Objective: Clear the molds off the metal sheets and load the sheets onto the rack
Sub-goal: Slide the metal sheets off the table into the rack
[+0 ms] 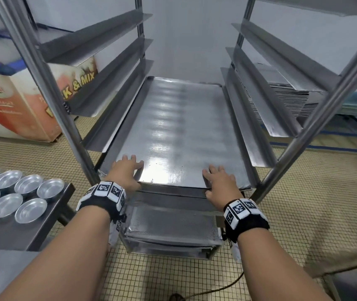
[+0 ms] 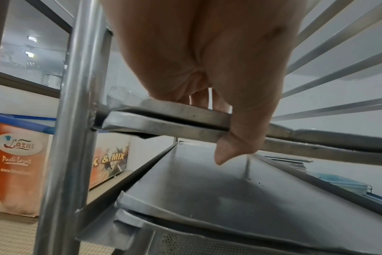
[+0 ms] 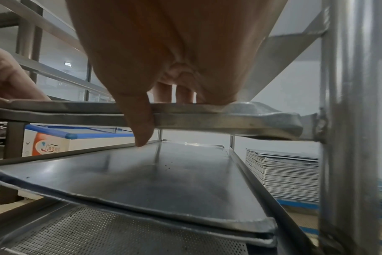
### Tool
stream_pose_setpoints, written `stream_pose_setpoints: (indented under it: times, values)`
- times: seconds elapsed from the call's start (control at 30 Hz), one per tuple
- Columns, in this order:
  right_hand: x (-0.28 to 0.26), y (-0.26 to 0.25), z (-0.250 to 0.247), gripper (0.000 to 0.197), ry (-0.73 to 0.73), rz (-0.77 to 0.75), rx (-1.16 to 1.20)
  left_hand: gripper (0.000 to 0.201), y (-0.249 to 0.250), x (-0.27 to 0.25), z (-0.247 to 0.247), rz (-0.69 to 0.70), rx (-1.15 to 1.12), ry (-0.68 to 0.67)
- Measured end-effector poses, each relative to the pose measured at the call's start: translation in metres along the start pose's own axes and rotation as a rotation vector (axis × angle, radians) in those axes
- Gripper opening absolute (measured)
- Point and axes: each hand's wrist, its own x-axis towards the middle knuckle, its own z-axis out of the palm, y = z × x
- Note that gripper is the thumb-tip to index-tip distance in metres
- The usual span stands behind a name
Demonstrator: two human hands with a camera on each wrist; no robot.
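Observation:
A bare metal sheet [image 1: 179,131] lies pushed into the rack [image 1: 64,118] on its side runners, on top of a second sheet whose front edge [image 2: 164,126] shows just beneath it. My left hand [image 1: 129,170] rests on the sheet's near left corner, fingers flat on top and thumb [image 2: 231,148] hanging down over the front edges. My right hand [image 1: 214,181] lies the same way at the near right corner, thumb [image 3: 142,124] across the edge [image 3: 207,107]. Several round silver molds [image 1: 17,192] sit on the table at the left.
Below are another flat sheet [image 3: 164,176] and a perforated tray [image 1: 173,222] on lower runners. The upper runners hold nothing. A stack of sheets [image 1: 281,92] stands behind the rack on the right. A chest freezer [image 1: 10,101] stands at the left. A cable [image 1: 216,287] crosses the tiled floor.

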Motion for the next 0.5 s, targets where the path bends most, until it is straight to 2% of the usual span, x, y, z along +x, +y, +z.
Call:
stream_pose_setpoints:
  times: [0.2, 0.4, 0.5]
  values:
    - [0.029, 0.008, -0.002, 0.062, 0.018, -0.01, -0.022, 0.085, -0.003, 0.029, -0.002, -0.017, -0.025, 0.007]
    - [0.036, 0.01, -0.001, 0.064, 0.03, -0.01, -0.03, 0.076, -0.004, 0.039, 0.001, 0.025, 0.086, 0.048]
    - [0.029, 0.008, 0.004, 0.062, 0.052, 0.017, -0.05, 0.079, -0.003, 0.029, 0.016, -0.014, 0.171, 0.105]
